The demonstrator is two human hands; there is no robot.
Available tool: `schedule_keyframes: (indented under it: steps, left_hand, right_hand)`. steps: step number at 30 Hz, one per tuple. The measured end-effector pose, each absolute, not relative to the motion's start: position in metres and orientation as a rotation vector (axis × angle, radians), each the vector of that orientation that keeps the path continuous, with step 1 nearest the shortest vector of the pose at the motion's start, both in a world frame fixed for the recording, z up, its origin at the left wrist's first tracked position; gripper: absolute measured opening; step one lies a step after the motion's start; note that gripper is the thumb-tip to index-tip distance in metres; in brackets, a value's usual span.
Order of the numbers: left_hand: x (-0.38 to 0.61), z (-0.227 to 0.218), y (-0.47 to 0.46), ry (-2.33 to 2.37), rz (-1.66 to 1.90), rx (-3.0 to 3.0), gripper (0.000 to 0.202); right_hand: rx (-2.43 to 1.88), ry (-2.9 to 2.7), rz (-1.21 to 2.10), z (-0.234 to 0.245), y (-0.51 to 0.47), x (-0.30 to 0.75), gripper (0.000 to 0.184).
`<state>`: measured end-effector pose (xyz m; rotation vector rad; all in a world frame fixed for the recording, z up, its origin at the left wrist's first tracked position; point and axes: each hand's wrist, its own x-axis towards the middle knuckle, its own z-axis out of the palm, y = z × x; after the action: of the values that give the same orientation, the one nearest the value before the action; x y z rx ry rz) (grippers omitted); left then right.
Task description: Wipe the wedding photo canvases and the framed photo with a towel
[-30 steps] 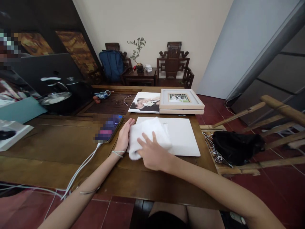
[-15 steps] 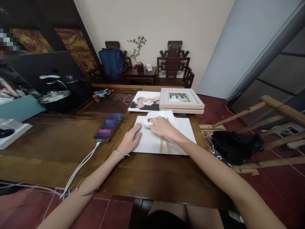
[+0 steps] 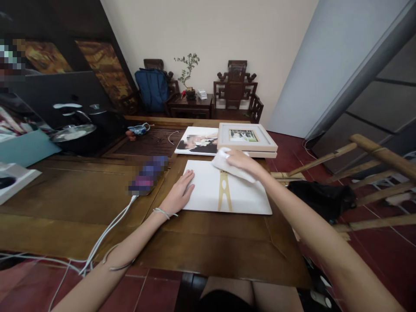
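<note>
A white board (image 3: 208, 190) with a tan clothespin-shaped mark lies flat on the wooden table (image 3: 97, 203). My left hand (image 3: 180, 194) rests open and flat on the board's left edge, holding it down. My right hand (image 3: 242, 161) presses a white cloth (image 3: 225, 164) against the board's far right corner, fingers closed over it. Just beyond the cloth stands a light framed photo (image 3: 245, 138) stacked on another frame, with an unframed photo print (image 3: 196, 141) to its left.
A phone (image 3: 147, 174) with a white cable lies left of the board. Pots and lids (image 3: 74, 130) sit at the far left. A black bag (image 3: 320, 199) rests on a bamboo chair at the right. Dark wooden chairs and a blue backpack stand by the far wall.
My right hand has swept the cloth from the board's near left corner up to its far right corner, uncovering the tan mark. My left hand has stayed on the left edge.
</note>
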<state>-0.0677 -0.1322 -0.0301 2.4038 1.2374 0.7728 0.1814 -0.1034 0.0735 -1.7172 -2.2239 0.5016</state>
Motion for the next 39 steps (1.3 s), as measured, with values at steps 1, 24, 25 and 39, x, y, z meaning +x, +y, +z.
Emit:
schedule_keyframes:
  steps: [1, 24, 25, 39]
  left_hand:
    - [-0.068, -0.031, -0.132, 1.237, 0.771, 2.403, 0.049]
    - [-0.066, -0.030, -0.133, 1.245, 0.749, 2.437, 0.049]
    - [-0.066, -0.030, -0.133, 1.246, 0.749, 2.437, 0.048]
    - [-0.065, -0.031, -0.134, 1.263, 0.738, 2.424, 0.048]
  right_hand:
    - [-1.752, -2.203, 0.477, 0.072, -0.111, 0.197, 0.029]
    - [-1.716, -2.103, 0.365, 0.043, -0.169, 0.216, 0.030]
    - [-1.724, -2.084, 0.363, 0.039, -0.165, 0.208, 0.034]
    - [-1.502, -2.262, 0.719, 0.045, -0.275, 0.201, 0.039]
